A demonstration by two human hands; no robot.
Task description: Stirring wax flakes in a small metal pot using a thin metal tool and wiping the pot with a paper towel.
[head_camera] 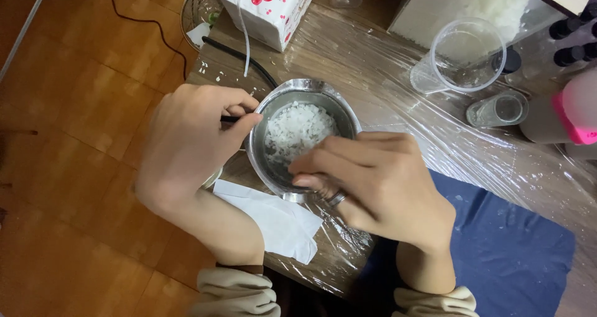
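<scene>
A small steel pot holding white flakes stands on the plastic-wrapped table. My left hand grips the pot's dark handle at its left side. My right hand, wearing a ring, reaches over the pot's near rim with fingers pinched together above the flakes. Whether those fingers hold any flakes is hidden.
A white paper sheet lies under my left forearm. A blue cloth covers the table's near right. A clear measuring cup, a small glass jar, a pink-capped bottle and a cherry-print box stand behind. A black cable runs past.
</scene>
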